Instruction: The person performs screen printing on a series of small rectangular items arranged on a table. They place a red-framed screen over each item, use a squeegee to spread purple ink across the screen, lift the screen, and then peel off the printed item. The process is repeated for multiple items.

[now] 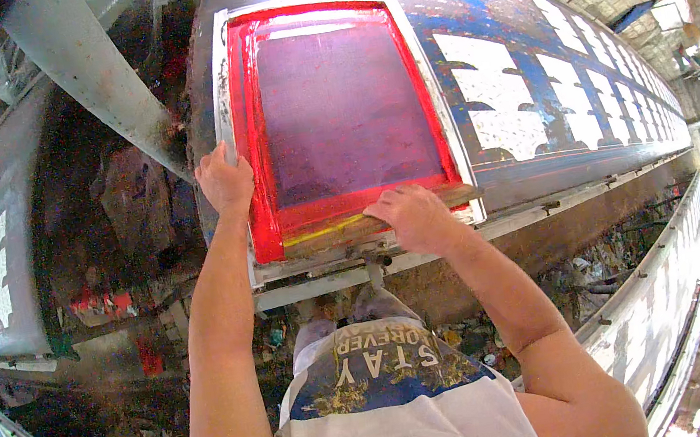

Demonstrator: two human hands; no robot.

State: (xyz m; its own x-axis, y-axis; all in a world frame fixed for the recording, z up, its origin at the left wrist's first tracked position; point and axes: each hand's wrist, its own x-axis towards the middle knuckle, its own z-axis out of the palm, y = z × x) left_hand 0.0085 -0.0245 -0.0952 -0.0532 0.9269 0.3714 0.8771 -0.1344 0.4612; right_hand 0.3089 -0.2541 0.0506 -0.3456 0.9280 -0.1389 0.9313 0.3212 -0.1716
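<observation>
A screen-printing frame [343, 103] with pale edges, red ink around its border and a purple mesh middle lies on the long printing table. My left hand [225, 179] is closed on the frame's left edge, a little below its middle. My right hand [409, 221] grips a wooden squeegee [326, 236] with a yellow strip, which lies across the red band at the frame's near end. The squeegee's blade is hidden. White cut fabric pieces [495, 91] lie in rows on the table to the frame's right.
The table [566, 166] runs far to the right, with a rail and clamps along its near edge. A second table [44, 208] with white pieces stands at the left, beside a slanting grey pillar [98, 84]. Another table [643, 329] is at lower right. Scraps litter the floor.
</observation>
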